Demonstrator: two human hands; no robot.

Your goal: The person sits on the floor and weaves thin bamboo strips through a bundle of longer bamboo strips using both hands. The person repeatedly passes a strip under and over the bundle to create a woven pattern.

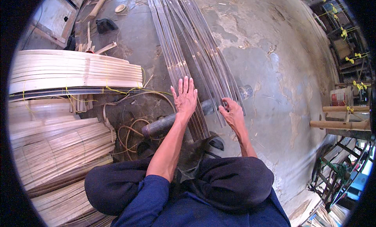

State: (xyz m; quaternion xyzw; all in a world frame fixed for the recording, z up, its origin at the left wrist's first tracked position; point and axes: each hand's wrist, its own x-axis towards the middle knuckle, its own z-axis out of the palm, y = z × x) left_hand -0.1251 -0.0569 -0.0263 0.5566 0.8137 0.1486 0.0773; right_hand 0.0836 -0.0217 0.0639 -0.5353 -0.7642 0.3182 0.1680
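Long, glossy brown bamboo strips (201,47) run away from me across the floor, their near part lying over a dark round pole (160,125). My left hand (185,101) lies flat on the left group of strips, fingers stretched out and palm down. To its right, my right hand (234,112) has curled fingers, with thumb and forefinger at a strip near the ends of the right group. The underside of that grip is partly hidden. Pale nodes mark the strips just beyond both hands.
Bundled pale slats (78,70), tied with yellow cord, stand on the left above more stacked slats (66,148). A hose (127,137) coils beside the pole. A black bag (105,26) and wood scraps lie farther off. Racks with bamboo poles (340,125) and a white bucket (340,97) line the right.
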